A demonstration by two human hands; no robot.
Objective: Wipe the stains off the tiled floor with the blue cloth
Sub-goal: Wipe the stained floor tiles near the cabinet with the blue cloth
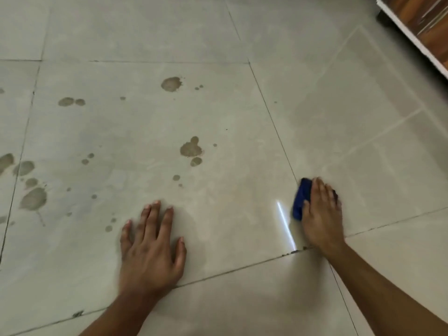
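Head view, near to far. Nearest the camera, the left hand lay flat on the tiled floor, fingers straight and spread apart, holding nothing; it appeared to serve as a brace just beyond a grout line.

To its right, at about the same depth, the right hand pressed on the blue cloth. The fingers lay close together over the top of the cloth, nearly straight; whether the fingertips curled round its far edge could not be told, as they were blurred. The cloth sat bunched under the palm, beside the grout line dividing the central tile from the tile on the right. Only its left part showed beyond the hand.

Handling, as a judgement: the cloth looked soft, light and easily folded, so it would conform to the floor and be best held by a flat palm on top, with the fingers over the leading edge. The glossy tile would likely let it slide freely.

Farther off, brown stains marked the central tile, with another cluster towards its left edge and a further patch near its far edge. These remained unwiped and lay well apart from the cloth.

At the far right corner stood a piece of furniture with a white edge and wood-coloured face.

No brand, label or writing was legible.
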